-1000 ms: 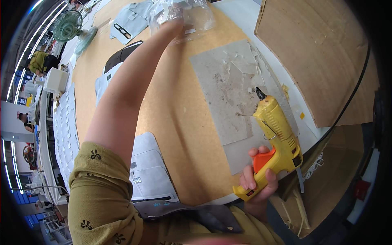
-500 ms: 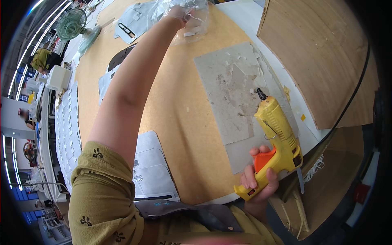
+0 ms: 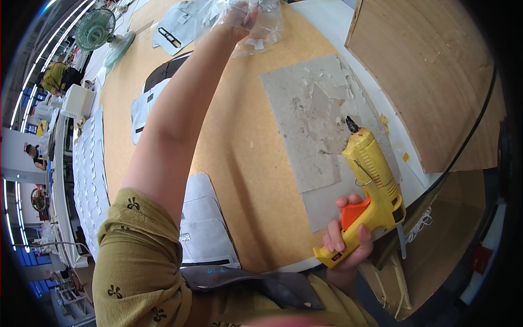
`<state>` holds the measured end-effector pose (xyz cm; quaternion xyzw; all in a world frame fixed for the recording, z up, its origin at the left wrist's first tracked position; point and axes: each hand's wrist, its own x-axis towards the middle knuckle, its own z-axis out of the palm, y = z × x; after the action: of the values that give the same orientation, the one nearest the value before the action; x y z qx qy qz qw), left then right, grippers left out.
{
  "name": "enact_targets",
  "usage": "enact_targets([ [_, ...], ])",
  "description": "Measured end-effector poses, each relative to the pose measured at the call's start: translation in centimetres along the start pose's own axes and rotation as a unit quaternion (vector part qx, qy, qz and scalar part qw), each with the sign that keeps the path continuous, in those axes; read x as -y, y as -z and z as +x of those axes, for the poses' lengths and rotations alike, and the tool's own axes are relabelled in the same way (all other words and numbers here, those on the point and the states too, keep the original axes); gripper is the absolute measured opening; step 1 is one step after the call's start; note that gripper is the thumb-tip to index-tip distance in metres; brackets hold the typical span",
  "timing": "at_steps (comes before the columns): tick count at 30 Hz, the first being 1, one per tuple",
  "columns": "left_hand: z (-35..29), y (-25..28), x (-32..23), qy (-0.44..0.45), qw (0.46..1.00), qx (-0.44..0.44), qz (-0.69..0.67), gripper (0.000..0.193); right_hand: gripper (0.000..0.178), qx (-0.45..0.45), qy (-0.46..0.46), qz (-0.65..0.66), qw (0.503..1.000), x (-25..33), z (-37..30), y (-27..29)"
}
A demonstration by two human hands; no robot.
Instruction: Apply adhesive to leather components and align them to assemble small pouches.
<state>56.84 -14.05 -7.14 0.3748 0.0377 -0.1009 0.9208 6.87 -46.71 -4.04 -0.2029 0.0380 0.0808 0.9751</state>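
Observation:
My left arm stretches far across the table to a clear plastic bag [image 3: 267, 24] with small white pieces in it. Around my left hand [image 3: 238, 16] lies crinkled film; its fingers look curled, and what they pinch is hidden. My right hand [image 3: 348, 240], low on the right, is wrapped round the handle of a yellow glue gun [image 3: 371, 166] with an orange trigger. The gun's dark nozzle points up and away, over a grey, glue-stained board [image 3: 310, 125]. A clear glue stick pokes out of the gun's rear.
Grey fabric panels [image 3: 204, 223] lie by my left arm, with more [image 3: 177, 27] at the far left. An upright plywood sheet [image 3: 419, 71] and a cardboard box [image 3: 447, 245] flank the right edge. A green fan [image 3: 96, 30] stands far left. People work in the background.
My left hand has shifted slightly within the bag, and the film and white pieces have moved with it. The glue gun has moved a touch to the right, still gripped.

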Motion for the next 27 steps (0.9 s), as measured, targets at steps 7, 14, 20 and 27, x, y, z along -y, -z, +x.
enact_targets([
  [7,-1.9,1.0,-4.0,0.017,0.996,-0.072,0.055,0.02,0.058,0.031,-0.024,0.014,0.999,-0.5,0.5,-0.4],
  [14,-8.2,-6.1,0.8,-0.077,0.967,-0.186,0.155,0.018,0.058,0.016,-0.01,0.008,1.0,-0.1,0.1,-0.2],
  [20,-8.1,-4.8,0.0,-0.085,0.956,-0.167,0.225,0.001,0.059,0.019,-0.013,0.003,1.0,-0.2,0.0,-0.5],
  [27,-11.1,-7.4,0.2,-0.051,0.948,-0.167,0.267,0.007,0.057,0.028,-0.018,-0.006,0.999,0.0,0.3,-0.5],
])
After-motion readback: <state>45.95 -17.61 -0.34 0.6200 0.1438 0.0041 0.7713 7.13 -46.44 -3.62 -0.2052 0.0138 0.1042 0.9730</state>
